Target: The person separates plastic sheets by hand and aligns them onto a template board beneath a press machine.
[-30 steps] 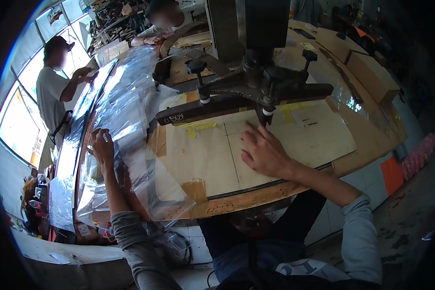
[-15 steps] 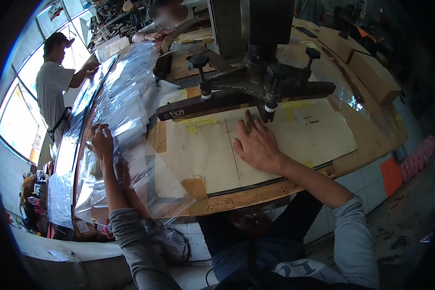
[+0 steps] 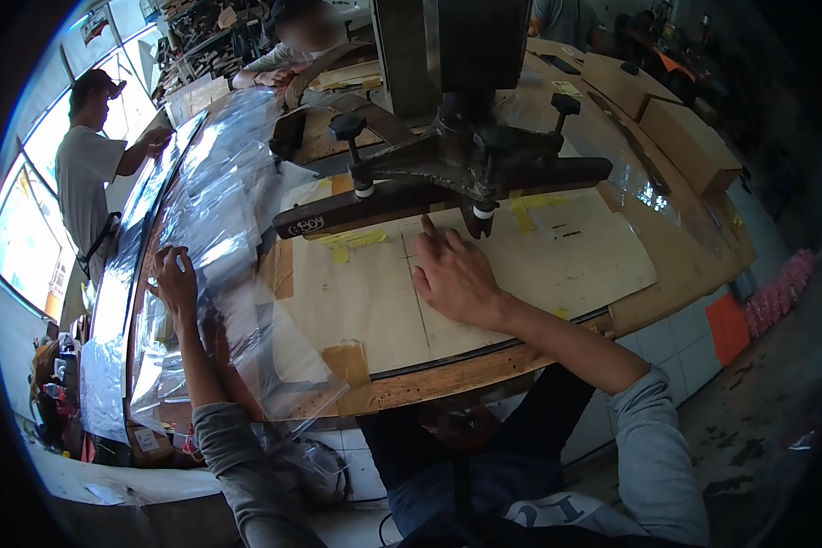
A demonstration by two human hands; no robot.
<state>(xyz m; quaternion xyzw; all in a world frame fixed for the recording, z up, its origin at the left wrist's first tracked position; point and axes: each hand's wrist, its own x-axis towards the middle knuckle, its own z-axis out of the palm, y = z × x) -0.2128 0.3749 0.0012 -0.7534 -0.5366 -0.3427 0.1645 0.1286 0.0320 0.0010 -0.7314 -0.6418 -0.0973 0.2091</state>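
- Sheet, pale, card-like [image 3: 557,269]: lay flat on the table [image 3: 402,395], directly before the person; long axis ran left to right, roughly along the dark bar [image 3: 530,183] above its far edge.
- Right hand [image 3: 459,277]: the nearer of the two, palm down upon the sheet; grip wide, fingers spread, nothing held. Index finger pointed away from the body, its tip just short of the bar, beside the drawn line [image 3: 416,306] that crossed the sheet's short way.
- Forked metal prong [image 3: 479,223]: hung below the clamp head [image 3: 470,151], just beyond and right of the middle fingers; contact could not be told.
- Left hand [image 3: 175,276]: well apart, left of the sheet, over clear plastic film [image 3: 228,187]; fingers half curled. Whether its grip pinched film could not be told.
- Yellow tape [image 3: 354,241]: stuck on the sheet's far left part, near the bar.
- Brown tape [image 3: 347,365]: over the near left edge.
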